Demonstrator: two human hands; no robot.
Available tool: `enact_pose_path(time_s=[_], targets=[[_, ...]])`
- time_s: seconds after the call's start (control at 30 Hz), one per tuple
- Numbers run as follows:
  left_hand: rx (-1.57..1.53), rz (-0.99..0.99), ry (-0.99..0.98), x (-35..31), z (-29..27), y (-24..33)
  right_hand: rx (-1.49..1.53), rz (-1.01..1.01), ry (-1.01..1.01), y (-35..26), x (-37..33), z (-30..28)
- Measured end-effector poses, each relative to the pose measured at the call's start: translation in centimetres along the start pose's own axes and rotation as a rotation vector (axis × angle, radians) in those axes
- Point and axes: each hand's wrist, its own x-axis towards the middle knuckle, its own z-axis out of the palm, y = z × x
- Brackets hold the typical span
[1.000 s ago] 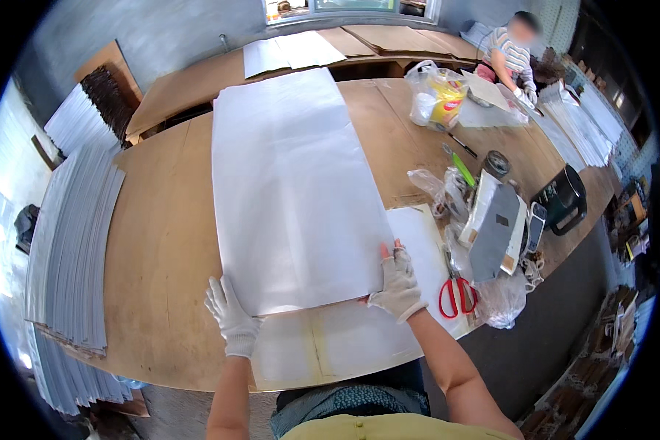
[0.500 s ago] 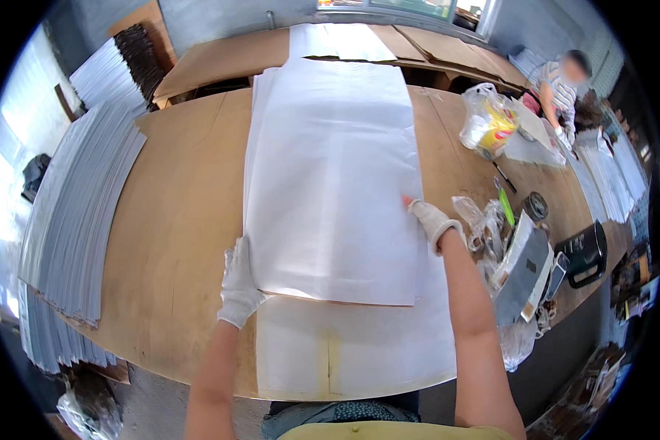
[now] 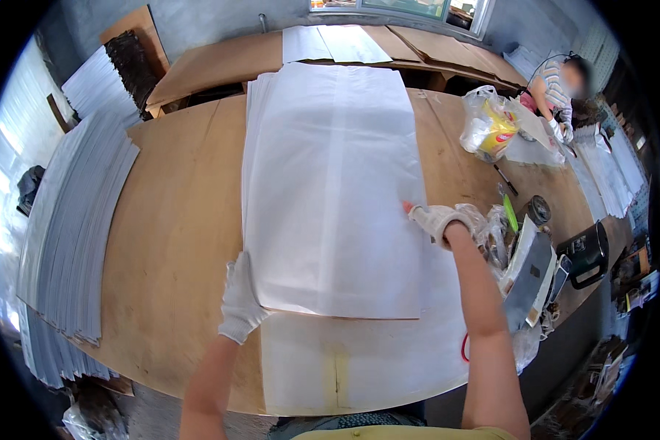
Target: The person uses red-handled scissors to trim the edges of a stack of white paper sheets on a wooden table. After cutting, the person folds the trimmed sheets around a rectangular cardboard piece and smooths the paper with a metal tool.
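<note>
A stack of large white sheets [image 3: 330,191] lies in front of me, its far left edges fanned out unevenly. My left hand [image 3: 240,299], in a white glove, rests along the near left edge of the stack, fingers stretched forward and thumb by the corner. At the right edge is my right hand [image 3: 438,221], also gloved, one bare fingertip on the top sheet. Its other fingers curl at the edge and are partly hidden; it seems to grip the sheets there. Under the stack's near end, a white panel [image 3: 293,367] with yellowish tape covers the table.
The brown table [image 3: 172,198] bears a tall pile of grey-white sheets [image 3: 81,227] at left. At right are a plastic bag [image 3: 484,121], a pen [image 3: 504,179], a tape roll [image 3: 537,208] and a black jug [image 3: 587,253]. A person [image 3: 554,88] works at far right.
The view has shifted slightly, so the stack and table edge appear lower. Both hands keep to the same edges of the stack. The shine on the top sheet has narrowed.
</note>
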Motion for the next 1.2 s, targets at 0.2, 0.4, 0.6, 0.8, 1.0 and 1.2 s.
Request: enact_pose_path(time_s=[0.2, 0.4, 0.6, 0.8, 1.0, 1.2], targets=[[0.123, 0.238, 0.276, 0.2, 3.1, -4.2, 0.533, -0.147, -0.013, 1.8, 6.1, 1.4], [0.158, 0.103, 0.108, 0.6, 3.3, -4.4, 0.813, -0.13, -0.128, 2.8, 10.5, 2.9], [0.071, 0.067, 0.134, 0.1, 2.7, -3.4, 0.727, -0.028, -0.103, 0.4, 6.7, 2.1], [0.144, 0.207, 0.239, 0.2, 3.5, -4.4, 0.708, 0.011, -0.036, 1.5, 8.6, 2.8], [0.205, 0.179, 0.256, -0.1, 3.0, -3.9, 0.8, -0.053, -0.189, 1.5, 8.7, 2.9], [0.074, 0.125, 0.148, 0.2, 1.8, -1.7, 0.539, -0.205, -0.078, 0.4, 5.1, 1.7]])
